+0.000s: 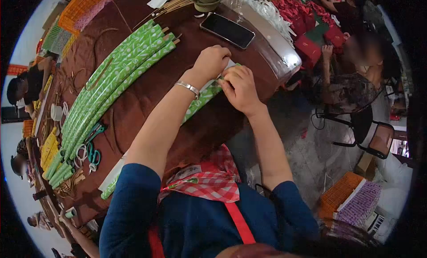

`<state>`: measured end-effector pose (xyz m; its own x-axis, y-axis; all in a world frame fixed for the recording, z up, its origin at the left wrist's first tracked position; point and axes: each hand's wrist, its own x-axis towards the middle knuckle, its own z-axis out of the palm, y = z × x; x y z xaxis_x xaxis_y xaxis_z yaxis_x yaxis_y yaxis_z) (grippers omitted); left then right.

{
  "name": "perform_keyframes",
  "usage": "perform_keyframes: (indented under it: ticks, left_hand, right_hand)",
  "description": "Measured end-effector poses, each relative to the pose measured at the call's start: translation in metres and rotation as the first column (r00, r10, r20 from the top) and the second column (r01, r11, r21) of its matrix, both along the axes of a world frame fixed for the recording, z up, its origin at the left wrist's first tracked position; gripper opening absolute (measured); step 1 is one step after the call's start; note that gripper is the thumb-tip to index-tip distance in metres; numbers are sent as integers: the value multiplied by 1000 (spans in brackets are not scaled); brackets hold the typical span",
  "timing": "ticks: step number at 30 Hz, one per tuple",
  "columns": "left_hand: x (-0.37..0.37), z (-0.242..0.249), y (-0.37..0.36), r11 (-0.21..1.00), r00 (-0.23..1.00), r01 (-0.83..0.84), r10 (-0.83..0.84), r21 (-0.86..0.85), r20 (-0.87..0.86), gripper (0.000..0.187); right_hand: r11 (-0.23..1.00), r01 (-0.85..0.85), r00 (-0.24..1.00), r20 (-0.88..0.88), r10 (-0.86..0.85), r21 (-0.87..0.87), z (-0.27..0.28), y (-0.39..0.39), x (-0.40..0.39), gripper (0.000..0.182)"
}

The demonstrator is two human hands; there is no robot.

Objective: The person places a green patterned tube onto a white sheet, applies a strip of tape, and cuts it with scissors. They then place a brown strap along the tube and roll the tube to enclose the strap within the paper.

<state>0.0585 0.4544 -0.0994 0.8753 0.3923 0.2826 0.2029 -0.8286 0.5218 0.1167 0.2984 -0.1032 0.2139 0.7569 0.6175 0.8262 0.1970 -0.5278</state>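
Observation:
A long green roll of patterned wrapping paper (202,101) with a white underside lies diagonally along the near edge of the table, passing beneath my left forearm. At its far end, my left hand (212,62) has its fingers curled down on the paper beside a white edge. Close by, my right hand (240,86) pinches the same end between thumb and fingers. The exact fingertip contact is partly hidden. Left of my hands lies a bundle of several finished-looking green patterned rolls (113,80), with brown stick ends showing at the top.
A dark phone (227,31) lies beyond my hands, near a green pot (205,1) and a clear plastic box (278,51). Teal-handled scissors (93,155) rest by the bundle. A person (353,89) sits at right near red boxes (307,49). Baskets (342,195) stand on the floor.

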Motion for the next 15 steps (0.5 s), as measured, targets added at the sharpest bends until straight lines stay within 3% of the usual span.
perform_keyframes:
  ticks: [5,15]
  left_hand:
    - [-3,12,-9,999,998,-16,14,-38,-60,12]
    - [-1,1,1,993,999,-28,31,-115,17,11]
  right_hand:
    - [1000,21,999,49,-20,-14,-3,-2,1,14]
    - [1000,-21,999,28,21,18,-6,1,2,16]
